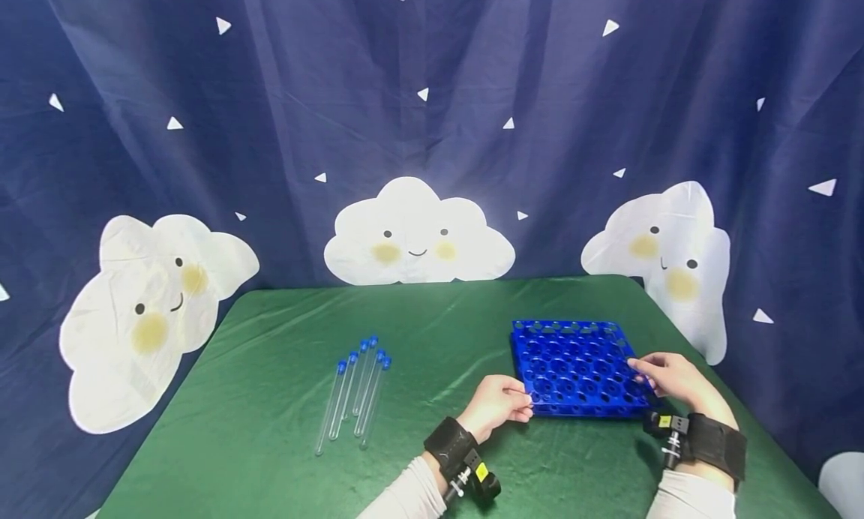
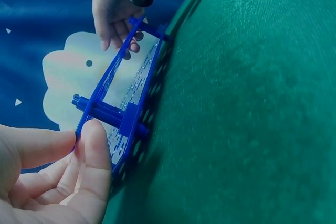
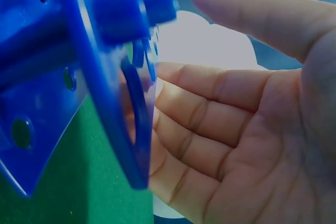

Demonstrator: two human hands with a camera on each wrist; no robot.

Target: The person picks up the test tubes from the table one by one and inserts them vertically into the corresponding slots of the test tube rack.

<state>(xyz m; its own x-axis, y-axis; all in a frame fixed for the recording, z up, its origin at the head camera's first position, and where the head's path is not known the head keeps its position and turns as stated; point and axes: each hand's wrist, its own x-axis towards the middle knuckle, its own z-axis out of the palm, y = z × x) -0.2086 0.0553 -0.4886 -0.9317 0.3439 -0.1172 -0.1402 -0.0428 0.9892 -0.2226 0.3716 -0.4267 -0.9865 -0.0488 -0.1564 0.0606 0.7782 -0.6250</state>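
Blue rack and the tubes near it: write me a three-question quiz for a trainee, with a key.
1. How many tubes lie on the green table?
2. True or false: the left hand pinches the edge of the blue rack.
3. In the head view, where are the tubes?
A) Inside the rack
B) To the left of the rack
C) To the right of the rack

Key:
1. Six.
2. True; the left wrist view shows its thumb and fingers on either side of the plate.
3. B.
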